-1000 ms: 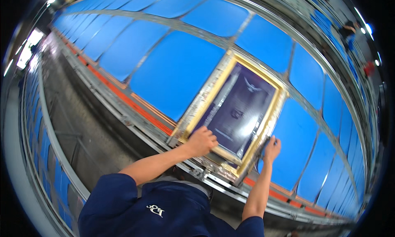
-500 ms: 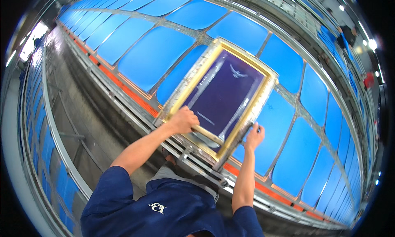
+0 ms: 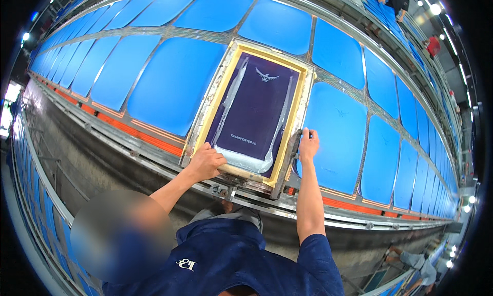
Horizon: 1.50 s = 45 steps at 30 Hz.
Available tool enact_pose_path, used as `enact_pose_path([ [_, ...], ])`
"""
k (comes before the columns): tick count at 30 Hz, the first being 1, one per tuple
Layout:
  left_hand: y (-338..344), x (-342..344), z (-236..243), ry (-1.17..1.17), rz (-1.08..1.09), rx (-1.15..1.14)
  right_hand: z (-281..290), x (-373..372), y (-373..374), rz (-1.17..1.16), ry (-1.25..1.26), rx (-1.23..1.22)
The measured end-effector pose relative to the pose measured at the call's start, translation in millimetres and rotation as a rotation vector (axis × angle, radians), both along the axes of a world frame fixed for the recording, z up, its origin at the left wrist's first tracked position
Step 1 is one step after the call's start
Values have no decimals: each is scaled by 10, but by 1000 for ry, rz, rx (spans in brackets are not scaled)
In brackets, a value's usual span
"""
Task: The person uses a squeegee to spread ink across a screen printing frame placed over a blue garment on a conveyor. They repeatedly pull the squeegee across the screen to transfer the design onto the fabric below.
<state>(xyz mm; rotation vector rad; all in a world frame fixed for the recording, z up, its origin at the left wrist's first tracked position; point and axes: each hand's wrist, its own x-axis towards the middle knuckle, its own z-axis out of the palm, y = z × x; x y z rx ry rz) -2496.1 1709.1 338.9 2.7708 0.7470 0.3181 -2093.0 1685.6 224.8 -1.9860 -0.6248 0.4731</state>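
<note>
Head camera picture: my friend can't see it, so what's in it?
A person's left hand is curled at the near left corner of a yellow-edged frame around a dark purple panel, while the right hand grips its right side. Rows of bright blue panels stretch away to both sides.

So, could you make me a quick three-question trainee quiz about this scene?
1. Multiple choice: What colour are the panels on either side of the yellow-edged frame?
A) green
B) blue
C) white

2. True or false: The right grip is at the frame's right side.

3. Fill in the blank: The left grip is at the frame's near ____ corner.

Key: 1 B; 2 true; 3 left.
</note>
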Motion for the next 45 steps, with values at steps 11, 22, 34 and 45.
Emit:
enact_pose_path([
  [11,2280,1146,-126,72,-33,42,717,186,301,391,-208,-680],
  [22,4034,2274,-62,79,-18,-44,1365,479,2932,917,-575,-275],
  [34,2471,1376,-218,-39,29,-24,970,-376,1648,970,-665,-323],
  [45,690,424,-81,23,9,-124,1118,-1213,-108,1084,-574,-308],
])
